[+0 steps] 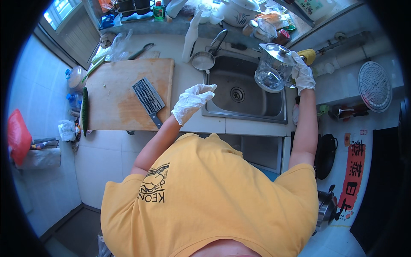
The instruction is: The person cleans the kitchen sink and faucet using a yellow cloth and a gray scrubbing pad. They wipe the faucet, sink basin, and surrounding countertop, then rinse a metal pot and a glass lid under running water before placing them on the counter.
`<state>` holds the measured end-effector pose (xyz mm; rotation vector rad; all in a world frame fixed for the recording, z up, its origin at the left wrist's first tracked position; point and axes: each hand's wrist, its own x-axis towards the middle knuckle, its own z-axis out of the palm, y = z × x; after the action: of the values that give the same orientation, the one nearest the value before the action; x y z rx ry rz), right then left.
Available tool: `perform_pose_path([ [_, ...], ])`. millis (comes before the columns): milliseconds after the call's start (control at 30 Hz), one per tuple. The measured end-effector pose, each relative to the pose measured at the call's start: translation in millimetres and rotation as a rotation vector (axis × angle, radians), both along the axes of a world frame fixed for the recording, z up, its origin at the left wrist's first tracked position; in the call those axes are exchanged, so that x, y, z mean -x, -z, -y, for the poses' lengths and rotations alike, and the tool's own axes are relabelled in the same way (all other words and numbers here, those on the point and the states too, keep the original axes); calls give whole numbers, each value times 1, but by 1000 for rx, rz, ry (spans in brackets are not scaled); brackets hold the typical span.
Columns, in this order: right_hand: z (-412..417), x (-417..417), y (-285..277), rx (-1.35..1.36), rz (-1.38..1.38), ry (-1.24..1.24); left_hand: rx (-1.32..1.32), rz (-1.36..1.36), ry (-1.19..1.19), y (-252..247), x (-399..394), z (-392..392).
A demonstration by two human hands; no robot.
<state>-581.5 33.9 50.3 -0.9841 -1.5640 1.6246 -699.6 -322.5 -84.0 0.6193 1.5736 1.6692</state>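
My right hand (302,73), in a thin white glove, grips the handle side of a clear pitcher (273,72) with a metal lid (280,51), over the right part of the steel sink (221,77). My gloved left hand (194,100) hangs near the sink's left edge, with nothing seen in it and its fingers slightly apart. A cleaver (149,99) lies on the wooden cutting board (115,109) left of that hand. Along the board's left edge lies a cucumber (85,110). A small strainer or pan (203,61) sits at the sink's upper left corner, near the faucet (221,37).
Behind the board lie a peeler (141,51), a plastic bag (120,48) and green stalks (93,68). A crowded ledge (173,29) holds a white pot (239,13) and several jars. A yellow cloth (307,56) hangs by the pipes near my right hand.
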Motion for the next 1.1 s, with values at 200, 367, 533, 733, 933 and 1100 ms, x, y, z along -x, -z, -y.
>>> perform_pose_path([
  [200,-40,-15,18,90,-87,-122,-16,29,1,2,-2,-3],
  [367,-20,-10,11,163,-206,-146,-28,30,8,5,-2,-4],
  [533,-5,-13,3,219,-235,-124,-52,89,28,7,-3,-4],
  [733,18,0,-5,192,-325,-1,-71,107,33,10,-4,-5],
  [933,-1,-12,-13,-89,91,-153,-61,98,22,3,-5,-5],
  [1100,-8,-10,-11,-897,283,-390,-67,100,30,2,-5,-7],
])
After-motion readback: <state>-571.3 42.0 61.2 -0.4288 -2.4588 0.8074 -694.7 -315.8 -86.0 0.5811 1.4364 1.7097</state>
